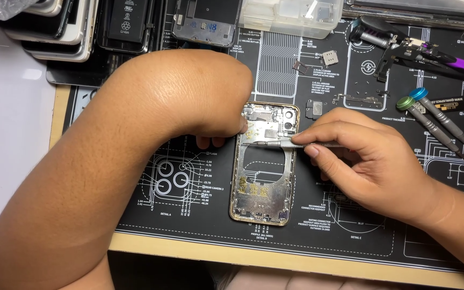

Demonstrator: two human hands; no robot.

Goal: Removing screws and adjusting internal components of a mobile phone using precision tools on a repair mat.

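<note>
I see the stripped phone housing (264, 161) as bare metal, dull silver inside with a glossier gold-toned rim and flecks of yellowish residue. The slim tool (275, 144) in my right hand (366, 161) looks like brushed steel. The work mat (307, 225) beneath is matt black, rubbery (white printed lines). The screwdrivers (430, 121) have satin metal shafts with anodised green and blue caps. The parts box (291, 16) is cloudy translucent plastic.
</note>
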